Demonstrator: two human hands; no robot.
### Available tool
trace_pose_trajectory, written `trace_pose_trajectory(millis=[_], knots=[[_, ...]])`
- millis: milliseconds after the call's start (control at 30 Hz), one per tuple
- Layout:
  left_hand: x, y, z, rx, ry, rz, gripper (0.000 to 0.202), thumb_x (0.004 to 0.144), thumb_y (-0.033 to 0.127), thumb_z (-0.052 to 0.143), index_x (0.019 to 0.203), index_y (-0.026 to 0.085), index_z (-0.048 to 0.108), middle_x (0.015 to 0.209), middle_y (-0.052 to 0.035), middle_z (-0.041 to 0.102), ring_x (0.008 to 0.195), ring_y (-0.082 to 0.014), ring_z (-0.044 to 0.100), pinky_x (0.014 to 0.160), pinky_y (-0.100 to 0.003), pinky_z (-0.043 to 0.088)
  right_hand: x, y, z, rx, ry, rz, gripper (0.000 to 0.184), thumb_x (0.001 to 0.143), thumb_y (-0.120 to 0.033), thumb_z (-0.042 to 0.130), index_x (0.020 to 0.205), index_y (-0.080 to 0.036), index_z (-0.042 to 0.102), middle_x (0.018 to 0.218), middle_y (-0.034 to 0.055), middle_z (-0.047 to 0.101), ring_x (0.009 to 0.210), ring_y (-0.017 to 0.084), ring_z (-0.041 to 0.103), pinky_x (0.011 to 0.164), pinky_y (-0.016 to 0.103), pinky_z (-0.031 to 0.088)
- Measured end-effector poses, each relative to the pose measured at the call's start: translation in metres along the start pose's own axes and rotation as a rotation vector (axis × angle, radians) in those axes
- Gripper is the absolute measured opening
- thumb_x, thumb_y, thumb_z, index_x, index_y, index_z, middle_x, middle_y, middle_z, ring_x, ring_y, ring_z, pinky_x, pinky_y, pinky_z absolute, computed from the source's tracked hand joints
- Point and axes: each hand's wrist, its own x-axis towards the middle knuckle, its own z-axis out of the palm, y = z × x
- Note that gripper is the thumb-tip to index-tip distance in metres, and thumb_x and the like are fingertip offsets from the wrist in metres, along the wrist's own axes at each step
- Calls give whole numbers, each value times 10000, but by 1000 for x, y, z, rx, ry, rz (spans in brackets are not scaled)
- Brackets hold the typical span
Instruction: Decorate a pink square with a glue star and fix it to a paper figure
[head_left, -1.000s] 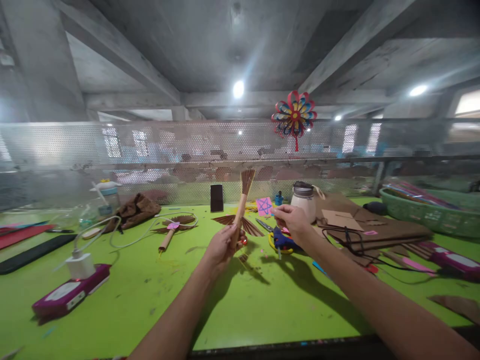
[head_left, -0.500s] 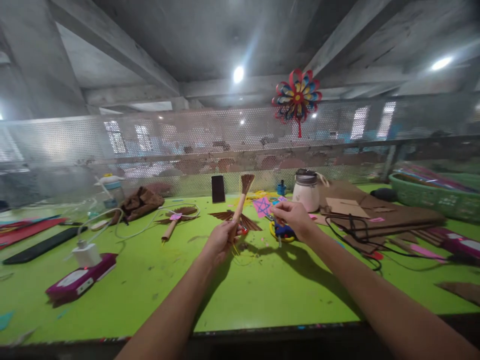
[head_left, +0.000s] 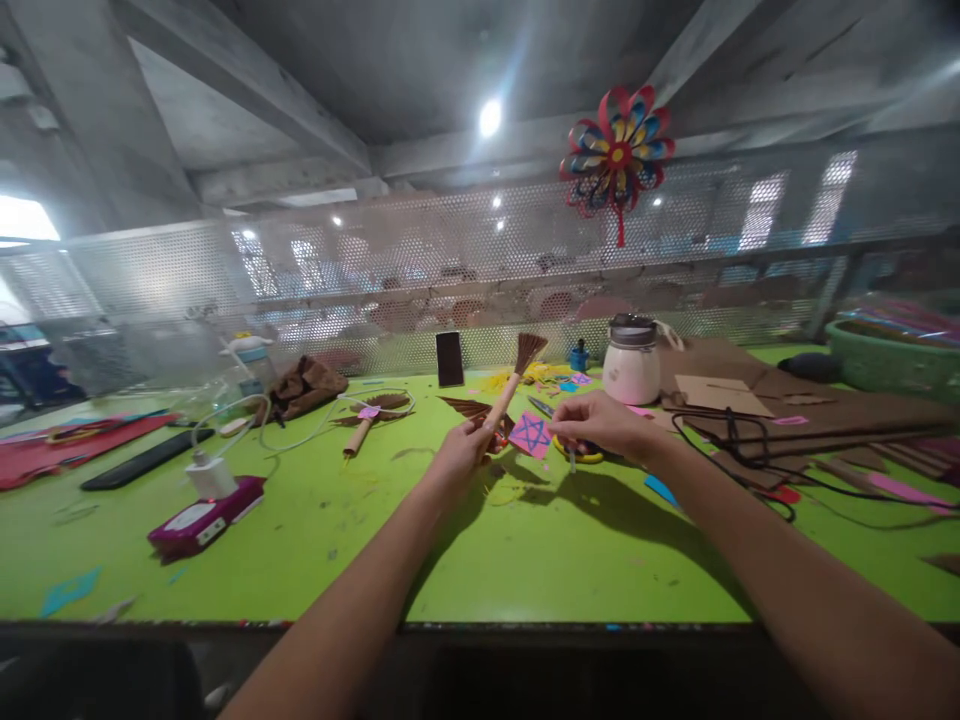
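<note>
My left hand (head_left: 463, 458) is closed round the lower part of a rolled brown paper stick (head_left: 504, 398) with a fanned brown top, held upright and tilted right. My right hand (head_left: 604, 423) pinches a pink paper square (head_left: 532, 434) with a blue star drawn on it, which hangs low by the stick, just above the green table (head_left: 315, 540). Under my right hand lies a yellow and blue tool (head_left: 577, 452), partly hidden.
A white jar (head_left: 631, 366), a small dark phone (head_left: 449, 358), brown cardboard sheets (head_left: 757, 400) with black cables, a green basket (head_left: 892, 360), a magenta device with a white charger (head_left: 204, 510), a finished brown paper fan (head_left: 369, 414) and a hanging paper pinwheel (head_left: 616, 152) are around.
My right hand has lowered the pink star square from beside the stick's top down next to the left hand. The camera has tilted and shifted slightly.
</note>
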Motion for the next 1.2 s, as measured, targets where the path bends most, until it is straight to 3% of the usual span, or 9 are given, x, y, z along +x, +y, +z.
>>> trace_pose_trajectory(millis=[133, 333, 433, 667, 867, 1200], knots=[[-1, 1, 5, 143, -17, 45, 148, 775, 236, 619, 853, 113, 643, 729, -55, 598, 609, -104, 528, 506, -197, 384, -5, -6, 2, -49, -66, 5, 253, 686, -389, 675, 610, -151, 634, 469, -16, 523, 421, 78, 422, 429, 227, 301], [0, -2, 8, 310, -199, 104, 199, 762, 298, 643, 834, 113, 654, 607, -19, 548, 524, -101, 472, 496, -223, 349, -6, -6, -2, -156, -109, 28, 226, 650, -327, 700, 521, -151, 639, 422, -35, 448, 409, 54, 319, 400, 212, 209], [-2, -5, 10, 357, -227, 131, 169, 769, 282, 628, 813, 121, 654, 604, -12, 535, 513, -93, 436, 493, -227, 318, -5, -5, -3, -246, -76, 12, 249, 663, -329, 679, 494, -152, 636, 407, -36, 433, 400, 50, 290, 398, 215, 183], [-4, -9, 8, 297, -305, 69, 150, 776, 272, 605, 822, 135, 646, 647, -24, 541, 526, -95, 433, 473, -232, 297, -3, -5, 2, -352, 1, 46, 251, 648, -284, 657, 442, -156, 597, 394, -28, 450, 391, 57, 293, 397, 229, 180], [-8, -7, 11, 193, -293, -3, 196, 777, 322, 622, 803, 129, 645, 675, -39, 567, 521, -88, 439, 458, -225, 301, -4, -8, 2, -329, 27, 49, 276, 627, -250, 655, 390, -165, 541, 369, -44, 395, 383, 53, 278, 397, 231, 178], [-9, -4, 13, 206, -298, 50, 183, 800, 300, 622, 787, 118, 625, 567, 6, 490, 468, -67, 369, 435, -216, 258, 1, -2, 5, -303, 126, 14, 257, 652, -298, 652, 451, -154, 582, 399, -36, 436, 396, 60, 320, 408, 231, 193]])
